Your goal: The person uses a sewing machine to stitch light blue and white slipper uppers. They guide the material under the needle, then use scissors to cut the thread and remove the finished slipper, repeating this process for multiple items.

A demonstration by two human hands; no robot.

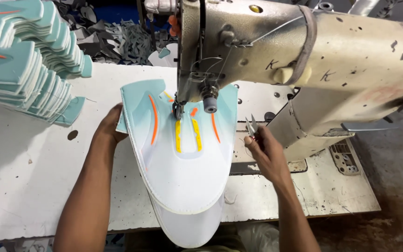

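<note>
A light-teal and white shoe upper piece [183,168] with orange and yellow stripes lies flat under the needle of the sewing machine [276,51]. My left hand [109,128] rests on the piece's left edge, fingers tucked behind it. At the piece's right edge my right hand [264,151] grips small thread snips [252,126], blades pointing up. The piece's white lower end hangs over the table's front edge.
A tall stack of matching teal pieces [24,60] sits at the back left of the white table [24,177]. Dark fabric scraps [117,37] lie behind the table. The machine arm spans the right half, above its metal bed [341,161].
</note>
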